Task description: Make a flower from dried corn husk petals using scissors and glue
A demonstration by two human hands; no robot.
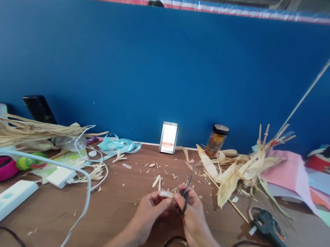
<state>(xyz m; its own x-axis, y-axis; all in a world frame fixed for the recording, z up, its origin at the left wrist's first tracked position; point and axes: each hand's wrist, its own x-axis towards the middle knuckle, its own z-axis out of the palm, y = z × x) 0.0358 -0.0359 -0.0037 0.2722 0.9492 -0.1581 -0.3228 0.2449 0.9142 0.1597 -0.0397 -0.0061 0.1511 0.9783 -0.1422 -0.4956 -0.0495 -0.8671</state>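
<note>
My left hand (pixel 149 212) is closed in a pinch around a small pale piece of corn husk (pixel 166 194), held just above the table. Close beside it, my right hand (pixel 191 215) is wrapped round a pair of dark-handled scissors (pixel 185 195), blades pointing up and away from me. The right fingertips also touch the right end of the pale piece. Small husk scraps (pixel 158 181) lie scattered on the brown table (pixel 115 225) beyond my hands.
A glue gun (pixel 278 239) lies at the right, near dried husks (pixel 239 175) and pink paper (pixel 286 175). A jar (pixel 216 141) stands by the blue partition (pixel 162 63). On the left are a white power strip (pixel 7 204), cables, blue ribbon (pixel 119 145) and more husks (pixel 23 130).
</note>
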